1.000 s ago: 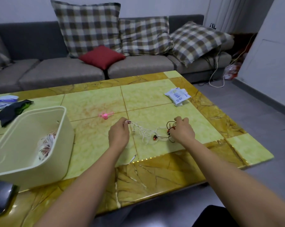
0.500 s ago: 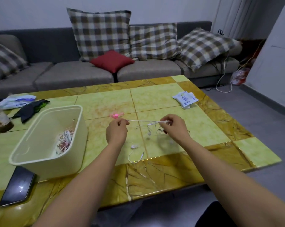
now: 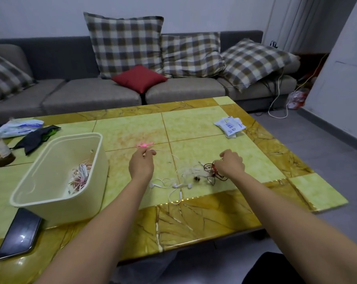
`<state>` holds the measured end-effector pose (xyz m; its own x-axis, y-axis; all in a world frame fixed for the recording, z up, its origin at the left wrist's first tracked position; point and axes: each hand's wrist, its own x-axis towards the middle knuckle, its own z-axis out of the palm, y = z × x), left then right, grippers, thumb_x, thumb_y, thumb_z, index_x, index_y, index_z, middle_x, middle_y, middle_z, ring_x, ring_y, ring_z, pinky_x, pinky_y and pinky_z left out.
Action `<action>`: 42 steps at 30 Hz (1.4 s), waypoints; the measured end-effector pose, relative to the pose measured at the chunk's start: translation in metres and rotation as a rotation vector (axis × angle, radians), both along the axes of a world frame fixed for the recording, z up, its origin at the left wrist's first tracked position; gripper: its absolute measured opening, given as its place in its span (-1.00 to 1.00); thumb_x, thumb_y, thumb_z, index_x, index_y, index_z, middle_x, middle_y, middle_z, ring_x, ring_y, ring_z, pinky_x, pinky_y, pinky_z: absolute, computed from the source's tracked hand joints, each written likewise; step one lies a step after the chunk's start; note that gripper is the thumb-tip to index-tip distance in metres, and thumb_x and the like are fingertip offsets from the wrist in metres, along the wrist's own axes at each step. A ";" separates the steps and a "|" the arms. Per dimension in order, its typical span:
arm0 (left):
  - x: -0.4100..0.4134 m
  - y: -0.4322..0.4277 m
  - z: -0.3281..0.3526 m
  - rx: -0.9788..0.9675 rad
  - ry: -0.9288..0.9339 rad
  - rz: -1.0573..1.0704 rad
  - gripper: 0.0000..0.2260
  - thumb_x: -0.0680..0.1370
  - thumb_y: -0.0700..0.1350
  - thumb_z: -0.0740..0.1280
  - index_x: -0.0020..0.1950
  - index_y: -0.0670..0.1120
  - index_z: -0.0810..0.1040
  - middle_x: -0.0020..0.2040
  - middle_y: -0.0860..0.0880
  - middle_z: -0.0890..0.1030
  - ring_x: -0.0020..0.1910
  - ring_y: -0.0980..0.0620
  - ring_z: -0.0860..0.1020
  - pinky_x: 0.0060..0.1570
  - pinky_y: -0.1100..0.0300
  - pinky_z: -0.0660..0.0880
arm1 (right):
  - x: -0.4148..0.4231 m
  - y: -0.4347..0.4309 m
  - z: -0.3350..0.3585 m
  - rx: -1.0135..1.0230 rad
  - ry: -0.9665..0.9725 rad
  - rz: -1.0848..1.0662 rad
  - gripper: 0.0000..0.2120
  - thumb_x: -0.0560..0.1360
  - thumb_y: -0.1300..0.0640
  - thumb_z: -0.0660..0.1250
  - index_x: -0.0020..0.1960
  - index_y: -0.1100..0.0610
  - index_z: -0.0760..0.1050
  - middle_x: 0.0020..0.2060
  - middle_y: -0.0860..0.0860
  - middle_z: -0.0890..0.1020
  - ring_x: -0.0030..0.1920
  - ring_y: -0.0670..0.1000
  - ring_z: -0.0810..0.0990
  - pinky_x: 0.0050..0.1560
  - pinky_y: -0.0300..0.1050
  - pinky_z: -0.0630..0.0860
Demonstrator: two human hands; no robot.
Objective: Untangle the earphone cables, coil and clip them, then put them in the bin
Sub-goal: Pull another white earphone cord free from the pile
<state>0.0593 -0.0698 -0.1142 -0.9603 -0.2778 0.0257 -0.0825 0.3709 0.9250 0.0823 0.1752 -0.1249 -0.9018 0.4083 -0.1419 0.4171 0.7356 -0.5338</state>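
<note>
Head view: my left hand [image 3: 141, 165] pinches a white cable [image 3: 157, 149], my right hand [image 3: 231, 163] grips the red cable bunch [image 3: 216, 174]. I see the tangle [image 3: 188, 174] on the worktop [image 3: 194, 124], right of the bin [image 3: 60, 210].

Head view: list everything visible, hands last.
table: 1, yellow-green, centre
bin: 1, cream, table's left
coiled earphones: 1 bundle, pink-white, inside bin
white cable: 1 tangle, white, between hands
dark cable: 1 tangle, red-black, at right hand
clip: 1, pink, beyond left hand
phone: 1, black, near bin
tissue pack: 1, white, table's right
cloth: 1, black, behind bin
bag: 1, white-blue, behind cloth
jar: 1, brownish, left edge
sofa: 1, grey, behind table
checked cushions: 4, brown-white, on sofa
red cushion: 1, red, on sofa
left hand: 1, pinches white cable
right hand: 1, grips dark cable
</note>
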 end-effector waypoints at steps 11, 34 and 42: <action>0.012 0.005 0.014 -0.127 0.131 -0.373 -0.80 0.57 -0.05 0.31 -0.26 0.00 0.58 -0.42 0.12 0.47 -0.39 0.11 0.37 -0.32 0.15 0.28 | 0.012 -0.059 0.043 -0.587 0.310 0.360 -0.81 0.59 0.12 0.26 -0.06 0.16 0.62 -0.50 -0.19 0.46 -0.47 -0.18 0.36 -0.36 -0.23 0.32; 0.015 -0.027 0.013 -0.165 0.121 -0.435 -0.73 0.59 -0.01 0.31 -0.28 -0.06 0.56 -0.40 0.03 0.40 -0.37 0.06 0.34 -0.28 0.13 0.27 | 0.007 -0.062 0.052 -0.725 0.581 0.031 -0.82 0.59 0.15 0.22 -0.08 0.08 0.59 -0.33 -0.15 0.51 -0.28 -0.13 0.44 -0.14 -0.14 0.40; 0.017 -0.024 0.008 -0.167 0.089 -0.416 -0.75 0.57 0.03 0.30 -0.27 -0.01 0.57 -0.36 -0.05 0.50 -0.34 0.02 0.38 -0.24 0.12 0.32 | 0.010 -0.062 0.035 -0.323 0.152 0.235 -0.49 0.56 0.18 0.22 0.50 0.12 0.31 0.42 0.12 0.40 0.38 0.13 0.38 0.36 0.05 0.35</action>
